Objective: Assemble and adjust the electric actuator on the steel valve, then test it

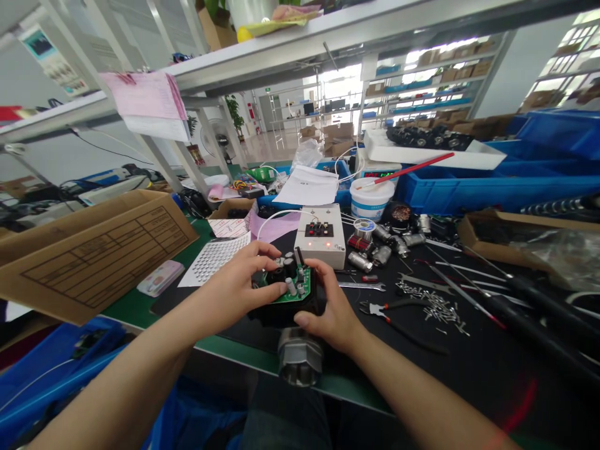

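A green circuit board (296, 292) with upright cylindrical components sits on top of a dark housing (285, 314) at the bench's front edge. My left hand (246, 275) is closed on the board, its thumb and fingers around the black parts at its left side. From the right, my right hand (334, 309) grips the dark housing, thumb in front and fingers behind. Below the housing a silver hexagonal metal fitting (300, 356) sticks out toward me. Just behind the board stands a white box (320, 237) with small red lights and a white cable.
Right of my hands lie pliers (387, 312), a wrench (363, 286), a pile of screws (435, 306) and several metal fittings (382, 255). A white tub (372, 199) carries a red brush (412, 169). At left stand a cardboard box (94, 250) and a perforated white sheet (210, 259).
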